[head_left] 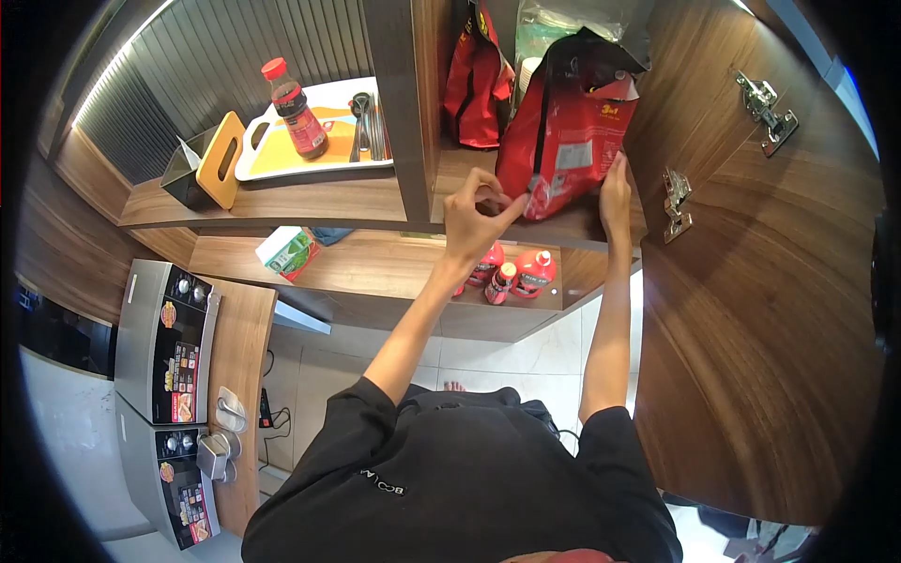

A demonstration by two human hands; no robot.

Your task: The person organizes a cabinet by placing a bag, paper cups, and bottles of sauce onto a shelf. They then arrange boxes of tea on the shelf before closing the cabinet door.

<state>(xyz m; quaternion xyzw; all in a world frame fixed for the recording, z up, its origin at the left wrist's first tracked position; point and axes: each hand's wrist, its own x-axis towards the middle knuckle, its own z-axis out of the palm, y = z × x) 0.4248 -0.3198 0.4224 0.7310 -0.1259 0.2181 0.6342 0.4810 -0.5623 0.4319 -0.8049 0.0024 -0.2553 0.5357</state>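
A large red and black packaging bag (572,136) printed "3in1" stands tilted in the open cabinet compartment. My left hand (477,218) pinches its lower left corner between thumb and fingertips. At the bag's lower right edge, my right hand (616,199) grips with its fingers pointing up; part of the thumb side is hidden. Behind and to the left is a second red bag (477,84), apart from both hands. Clear plastic packaging (554,21) shows behind the large bag.
An open wooden door (751,310) with metal hinges stands at right. Left of the divider, a sauce bottle (302,122) and cutlery (364,122) are on boards. Red bottles (533,272) and a tissue pack (289,251) occupy the lower shelf. Two ovens (169,347) are at left.
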